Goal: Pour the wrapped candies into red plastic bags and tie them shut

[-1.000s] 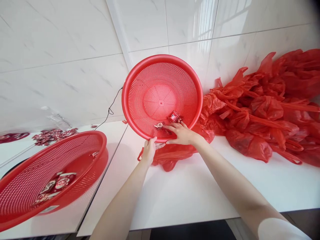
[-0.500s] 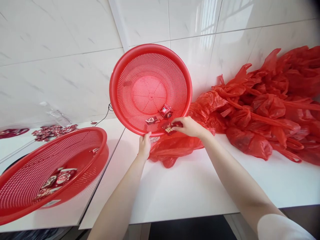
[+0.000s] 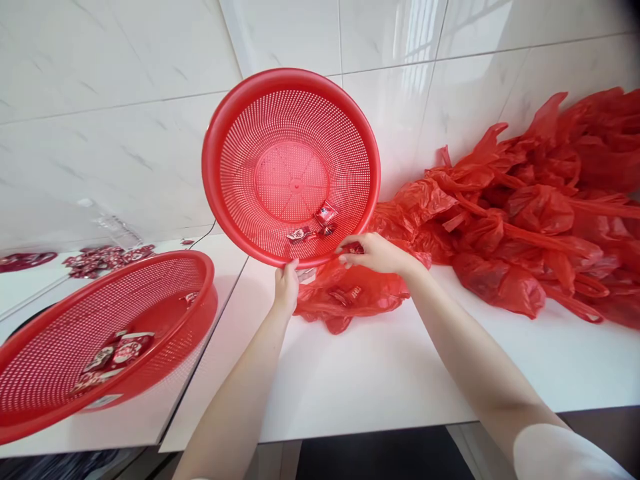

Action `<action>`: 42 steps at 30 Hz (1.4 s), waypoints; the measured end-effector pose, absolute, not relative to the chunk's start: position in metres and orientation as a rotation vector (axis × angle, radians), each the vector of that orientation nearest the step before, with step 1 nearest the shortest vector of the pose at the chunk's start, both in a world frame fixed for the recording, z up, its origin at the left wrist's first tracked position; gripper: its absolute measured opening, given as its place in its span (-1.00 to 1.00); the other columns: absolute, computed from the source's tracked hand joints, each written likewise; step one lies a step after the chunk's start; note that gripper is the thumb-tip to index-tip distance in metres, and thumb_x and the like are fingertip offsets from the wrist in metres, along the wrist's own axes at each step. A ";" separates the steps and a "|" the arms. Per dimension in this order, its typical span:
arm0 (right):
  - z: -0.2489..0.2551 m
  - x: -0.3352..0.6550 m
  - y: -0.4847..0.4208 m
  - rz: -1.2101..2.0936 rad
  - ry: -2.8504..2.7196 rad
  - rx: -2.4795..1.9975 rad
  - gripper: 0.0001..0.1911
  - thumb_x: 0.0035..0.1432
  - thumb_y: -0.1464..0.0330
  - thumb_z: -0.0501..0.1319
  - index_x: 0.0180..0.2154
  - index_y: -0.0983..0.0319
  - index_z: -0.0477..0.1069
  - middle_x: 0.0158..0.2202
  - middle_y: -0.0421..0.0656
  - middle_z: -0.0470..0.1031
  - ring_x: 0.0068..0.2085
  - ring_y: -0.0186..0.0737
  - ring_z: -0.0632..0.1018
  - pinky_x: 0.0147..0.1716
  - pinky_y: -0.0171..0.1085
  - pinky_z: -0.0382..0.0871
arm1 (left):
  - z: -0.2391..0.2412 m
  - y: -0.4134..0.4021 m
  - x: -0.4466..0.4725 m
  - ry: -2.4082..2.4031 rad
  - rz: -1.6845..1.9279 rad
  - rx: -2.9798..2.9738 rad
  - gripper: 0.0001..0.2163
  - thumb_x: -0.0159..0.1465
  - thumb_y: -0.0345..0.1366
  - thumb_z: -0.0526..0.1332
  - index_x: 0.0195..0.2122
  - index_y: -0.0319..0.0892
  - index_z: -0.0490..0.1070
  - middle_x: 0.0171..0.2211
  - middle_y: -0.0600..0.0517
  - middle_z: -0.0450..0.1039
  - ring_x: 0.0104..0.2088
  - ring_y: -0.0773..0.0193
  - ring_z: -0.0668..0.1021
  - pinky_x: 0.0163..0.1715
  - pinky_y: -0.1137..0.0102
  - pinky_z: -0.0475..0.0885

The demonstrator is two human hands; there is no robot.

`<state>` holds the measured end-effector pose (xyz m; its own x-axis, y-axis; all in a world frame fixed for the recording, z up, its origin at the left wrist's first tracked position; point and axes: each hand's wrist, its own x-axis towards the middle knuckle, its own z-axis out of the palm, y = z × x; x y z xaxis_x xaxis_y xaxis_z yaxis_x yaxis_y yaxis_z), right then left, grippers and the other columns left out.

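Note:
My left hand (image 3: 287,287) is closed on the lower rim of a red perforated plastic basket (image 3: 295,80), which is tilted so its inside faces me. A few small red wrapped snacks (image 3: 326,213) lie low inside it. My right hand (image 3: 367,253) is at the lower right rim, its fingers curved and apart; a patch of red shows between them, too partly hidden to name. Under the rim, a red plastic bag (image 3: 340,317) lies spread on the table, with wrapped snacks (image 3: 353,293) in its mouth.
A second red basket (image 3: 200,267) with several wrapped snacks tilts at the left. Behind it are a pile of red packets (image 3: 100,260) and a clear bottle (image 3: 117,230). Filled red bags (image 3: 535,207) heap up at the right along the tiled wall. A seam splits the white tabletop (image 3: 310,393).
The wrapped snack at my right fingertips has been let go and snacks now show in the bag's mouth. The basket has risen and shifted slightly left.

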<state>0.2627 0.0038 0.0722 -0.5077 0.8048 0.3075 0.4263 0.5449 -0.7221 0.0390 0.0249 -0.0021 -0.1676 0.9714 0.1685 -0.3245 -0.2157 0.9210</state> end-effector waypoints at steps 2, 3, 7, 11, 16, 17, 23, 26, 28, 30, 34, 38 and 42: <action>0.072 0.261 0.002 0.805 -2.129 -0.972 -0.77 0.24 0.26 0.18 -0.15 0.27 0.45 -0.32 -0.12 0.60 -0.31 -0.21 0.61 -0.20 -0.22 0.46 | -0.002 0.024 0.040 0.929 1.585 1.032 -0.76 0.06 -0.22 0.22 -0.27 -0.21 0.38 -0.29 -0.05 0.54 -0.22 0.06 0.63 -0.24 0.16 0.59; 0.072 0.260 0.001 0.806 -2.136 -0.965 -0.76 0.25 0.24 0.17 -0.15 0.26 0.45 -0.30 -0.12 0.60 -0.30 -0.21 0.61 -0.20 -0.22 0.46 | -0.002 0.024 0.040 0.926 1.579 1.041 -0.75 0.06 -0.22 0.22 -0.25 -0.21 0.38 -0.29 -0.06 0.55 -0.22 0.06 0.63 -0.24 0.17 0.59; 0.070 0.256 0.001 0.724 -2.227 -0.977 -0.74 0.23 0.21 0.18 -0.16 0.24 0.48 -0.24 -0.12 0.60 -0.22 -0.20 0.60 -0.14 -0.22 0.44 | -0.001 0.023 0.041 0.917 1.566 1.062 -0.73 0.07 -0.21 0.21 -0.22 -0.22 0.40 -0.28 -0.06 0.55 -0.23 0.05 0.63 -0.24 0.15 0.59; 0.067 0.258 0.006 0.465 -2.102 -0.984 -0.76 0.27 0.25 0.14 -0.17 0.25 0.47 -0.18 -0.09 0.58 -0.16 -0.20 0.58 -0.08 -0.22 0.42 | -0.001 0.023 0.041 0.940 1.551 1.041 -0.77 0.05 -0.21 0.22 -0.30 -0.23 0.37 -0.35 -0.03 0.53 -0.24 0.03 0.64 -0.25 0.13 0.59; 0.059 0.259 0.013 0.014 -2.026 -1.151 -0.52 0.28 0.13 0.10 0.14 0.23 0.31 0.25 0.07 0.25 0.24 0.04 0.30 0.19 0.05 0.19 | 0.002 0.014 0.049 0.929 1.459 1.018 -0.77 0.03 -0.22 0.23 -0.33 -0.24 0.36 -0.37 -0.03 0.52 -0.23 0.02 0.63 -0.20 0.11 0.58; 0.056 0.258 0.013 -0.028 -2.034 -1.249 -0.43 0.27 0.08 0.10 0.21 0.22 0.24 0.32 0.09 0.12 0.30 0.12 0.20 0.21 0.12 0.13 | 0.002 0.010 0.053 0.903 1.427 1.016 -0.76 0.04 -0.22 0.24 -0.31 -0.24 0.36 -0.35 -0.04 0.53 -0.21 0.03 0.63 -0.18 0.10 0.58; 0.039 0.244 0.012 0.169 -2.201 -1.507 -0.22 0.22 -0.12 0.01 0.36 0.06 -0.02 0.40 0.05 -0.10 0.37 0.37 -0.15 0.16 0.29 0.08 | -0.004 -0.008 0.074 0.889 1.277 1.021 -0.79 0.05 -0.27 0.27 -0.32 -0.21 0.32 -0.29 -0.07 0.55 -0.16 0.01 0.63 -0.12 0.07 0.56; 0.036 0.238 0.011 0.220 -2.355 -1.289 -0.37 0.29 -0.04 -0.03 0.31 0.02 0.12 0.28 -0.01 0.20 0.28 0.17 0.17 0.14 0.14 0.19 | -0.006 -0.007 0.074 0.906 1.293 1.004 -0.81 0.08 -0.27 0.24 -0.31 -0.22 0.33 -0.29 -0.08 0.55 -0.15 0.02 0.62 -0.11 0.05 0.55; 0.037 0.237 0.011 0.215 -2.400 -1.167 -0.44 0.32 0.02 -0.02 0.27 0.03 0.19 0.17 -0.05 0.34 0.15 0.04 0.34 0.12 0.06 0.22 | -0.005 -0.004 0.072 0.897 1.318 0.977 -0.81 0.10 -0.28 0.22 -0.29 -0.23 0.33 -0.29 -0.08 0.55 -0.14 0.03 0.62 -0.10 0.05 0.54; 0.038 0.237 0.012 0.196 -2.412 -1.100 -0.47 0.31 0.05 0.03 0.23 0.06 0.25 0.12 -0.05 0.39 0.08 0.00 0.39 0.08 0.03 0.25 | -0.004 -0.001 0.068 0.894 1.344 0.948 -0.81 0.09 -0.29 0.22 -0.28 -0.22 0.32 -0.28 -0.08 0.55 -0.12 0.03 0.61 -0.09 0.05 0.54; 0.040 0.240 0.014 0.187 -2.484 -0.966 -0.36 0.11 0.05 0.28 0.18 0.15 0.32 0.06 -0.01 0.41 0.02 0.00 0.42 0.00 -0.05 0.32 | -0.003 0.004 0.064 0.888 1.353 0.951 -0.81 0.09 -0.26 0.21 -0.29 -0.23 0.36 -0.27 -0.12 0.56 -0.10 -0.02 0.60 -0.09 0.06 0.53; 0.041 0.241 0.016 0.201 -2.469 -0.915 -0.48 0.15 0.22 0.30 0.14 0.16 0.36 -0.02 -0.01 0.46 -0.03 -0.04 0.44 -0.06 -0.08 0.36 | -0.002 0.007 0.060 0.865 1.336 1.003 -0.78 0.10 -0.23 0.19 -0.28 -0.26 0.40 -0.27 -0.15 0.57 -0.11 -0.04 0.61 -0.11 0.05 0.54; 0.043 0.244 0.017 0.384 -2.338 -0.759 -0.67 0.27 0.35 0.15 0.05 0.19 0.44 -0.03 -0.05 0.50 -0.02 -0.16 0.49 0.02 -0.15 0.35 | -0.001 0.011 0.053 0.935 1.371 1.053 -0.77 0.10 -0.23 0.20 -0.29 -0.28 0.41 -0.28 -0.13 0.57 -0.17 0.00 0.62 -0.18 0.11 0.58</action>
<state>0.2436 0.0170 0.0427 -0.6271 0.6081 0.4867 0.4204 0.7903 -0.4457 0.0533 0.0112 -0.0007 0.0130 0.9968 0.0787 -0.2909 -0.0715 0.9541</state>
